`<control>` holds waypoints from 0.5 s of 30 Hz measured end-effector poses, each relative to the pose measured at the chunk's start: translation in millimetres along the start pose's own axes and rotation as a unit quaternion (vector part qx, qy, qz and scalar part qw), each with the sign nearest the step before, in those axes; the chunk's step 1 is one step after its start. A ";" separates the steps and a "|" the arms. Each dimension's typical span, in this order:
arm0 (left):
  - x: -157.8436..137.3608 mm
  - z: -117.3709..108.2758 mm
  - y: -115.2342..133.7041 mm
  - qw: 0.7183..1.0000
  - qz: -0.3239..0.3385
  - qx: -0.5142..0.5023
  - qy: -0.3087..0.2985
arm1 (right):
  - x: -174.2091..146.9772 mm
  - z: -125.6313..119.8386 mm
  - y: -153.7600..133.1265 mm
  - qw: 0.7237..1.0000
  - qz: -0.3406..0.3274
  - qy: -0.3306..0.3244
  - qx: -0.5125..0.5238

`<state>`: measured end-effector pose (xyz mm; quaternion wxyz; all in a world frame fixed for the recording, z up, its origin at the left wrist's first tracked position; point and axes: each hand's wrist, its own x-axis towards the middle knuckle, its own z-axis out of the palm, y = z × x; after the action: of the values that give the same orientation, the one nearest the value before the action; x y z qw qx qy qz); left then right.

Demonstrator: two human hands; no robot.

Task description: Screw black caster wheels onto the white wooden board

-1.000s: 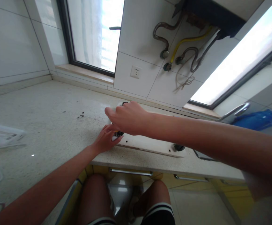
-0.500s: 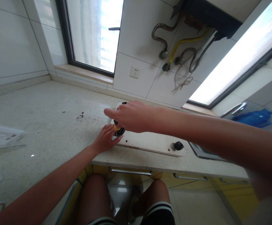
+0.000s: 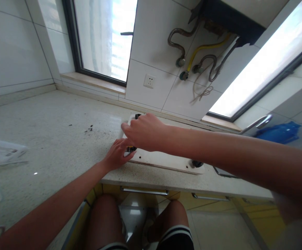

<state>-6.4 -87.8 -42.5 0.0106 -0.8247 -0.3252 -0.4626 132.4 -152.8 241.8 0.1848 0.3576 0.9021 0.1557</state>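
A long white panel (image 3: 163,161) lies on the counter, with small holes near its edge and black caster-like pieces at its corners. My left hand (image 3: 116,152) is at the panel's near left corner, thumb and fingers closed around a black caster-like piece (image 3: 131,149). Just above it, my right hand (image 3: 147,132) is closed in a fist, its fingers touching or nearly touching my left. A bit of yellow shows between the hands; what my right hand grips is hidden. Another black piece (image 3: 137,116) sits behind my right hand, and one more (image 3: 197,163) is partly under my right forearm.
Small black scraps (image 3: 89,129) are scattered on the speckled counter (image 3: 70,149). A white plastic item (image 3: 3,151) and a white cable lie at the left. To the right are a sink edge (image 3: 225,172), a faucet (image 3: 260,122) and a blue bag (image 3: 279,133). Drawer handles (image 3: 144,190) line the front.
My right hand has shifted slightly right and turned, and its forearm has dropped over the right-hand black piece. My left hand stays at the corner.
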 end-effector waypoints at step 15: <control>-1.4 0.4 -2.0 1.000 -0.007 -0.005 -0.006 | -2.7 1.9 2.6 0.999 -0.006 0.025 0.027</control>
<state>-7.7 -86.9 -44.3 0.0011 -0.8253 -0.3291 -0.4589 136.6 -152.5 241.8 0.1536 0.3534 0.9122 0.1394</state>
